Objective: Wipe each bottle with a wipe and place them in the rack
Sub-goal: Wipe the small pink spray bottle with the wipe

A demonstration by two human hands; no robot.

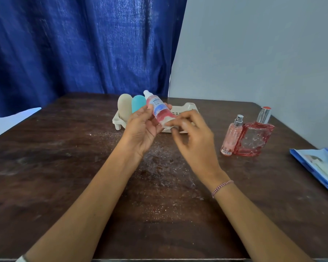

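Note:
My left hand (142, 127) grips a pink spray bottle (157, 108) with a white cap, tilted, above the middle of the table. My right hand (191, 137) pinches a small whitish wipe (168, 123) against the bottle's lower end. Behind them lies a cream plastic rack (189, 107) holding a beige bottle (124, 107) and a turquoise bottle (138, 103) at its left end. On the table to the right stand a slim pink spray bottle (232, 137) and a wide red-tinted glass perfume bottle (254, 138) with a silver cap.
A blue wipes pack (318, 165) lies at the table's right edge. The dark wooden table (64, 167) has white specks scattered in its middle. A blue curtain hangs behind on the left and a grey wall stands on the right.

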